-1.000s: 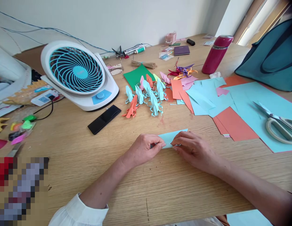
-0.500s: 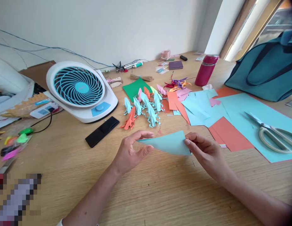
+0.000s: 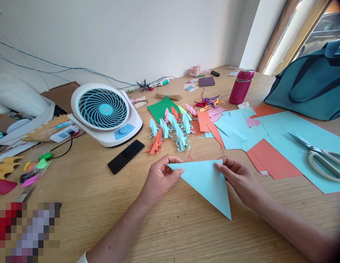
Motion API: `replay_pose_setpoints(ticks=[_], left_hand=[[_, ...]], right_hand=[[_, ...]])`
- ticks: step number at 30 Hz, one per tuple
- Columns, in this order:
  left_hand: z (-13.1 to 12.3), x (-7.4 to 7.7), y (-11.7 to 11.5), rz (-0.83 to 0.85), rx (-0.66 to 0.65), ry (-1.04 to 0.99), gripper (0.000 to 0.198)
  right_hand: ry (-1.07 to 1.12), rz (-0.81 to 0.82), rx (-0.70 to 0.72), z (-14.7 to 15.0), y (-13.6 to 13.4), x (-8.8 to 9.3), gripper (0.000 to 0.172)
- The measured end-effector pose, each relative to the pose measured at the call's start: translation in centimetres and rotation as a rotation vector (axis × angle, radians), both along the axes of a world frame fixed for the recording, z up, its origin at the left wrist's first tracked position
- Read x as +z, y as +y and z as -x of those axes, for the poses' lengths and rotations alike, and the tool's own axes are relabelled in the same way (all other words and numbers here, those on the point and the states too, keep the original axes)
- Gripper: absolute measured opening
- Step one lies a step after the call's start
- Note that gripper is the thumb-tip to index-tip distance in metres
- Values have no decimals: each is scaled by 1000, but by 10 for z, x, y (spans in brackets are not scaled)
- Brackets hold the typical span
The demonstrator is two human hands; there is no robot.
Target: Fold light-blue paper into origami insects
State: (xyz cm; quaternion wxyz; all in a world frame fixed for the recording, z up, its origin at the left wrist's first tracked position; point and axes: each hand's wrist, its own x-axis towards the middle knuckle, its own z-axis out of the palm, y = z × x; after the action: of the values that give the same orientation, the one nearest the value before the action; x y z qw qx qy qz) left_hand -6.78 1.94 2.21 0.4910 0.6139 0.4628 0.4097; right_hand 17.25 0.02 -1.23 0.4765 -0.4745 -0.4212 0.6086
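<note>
A light blue paper triangle is held up just above the wooden table, one point hanging toward me. My left hand pinches its left corner between thumb and fingers. My right hand pinches its upper right corner. Behind the hands stands a cluster of folded paper figures, mostly light blue with some orange ones.
A white and blue desk fan and a black phone lie at the left. Loose blue and orange sheets with scissors cover the right. A red bottle and a teal bag stand further back.
The folded blue paper was pressed flat on the table, then lifted by both hands. It now hangs opened as a larger triangle, and the view has shifted slightly.
</note>
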Motion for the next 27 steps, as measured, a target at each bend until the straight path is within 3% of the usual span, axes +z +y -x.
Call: replay_pose_setpoints(ticks=[9, 27], left_hand=[[-2, -2, 1, 20, 49, -62, 14], [0, -1, 3, -22, 196, -41, 24]], right_hand=[[17, 9, -71, 1, 0, 1, 33], [-101, -69, 40, -3, 0, 0, 42]])
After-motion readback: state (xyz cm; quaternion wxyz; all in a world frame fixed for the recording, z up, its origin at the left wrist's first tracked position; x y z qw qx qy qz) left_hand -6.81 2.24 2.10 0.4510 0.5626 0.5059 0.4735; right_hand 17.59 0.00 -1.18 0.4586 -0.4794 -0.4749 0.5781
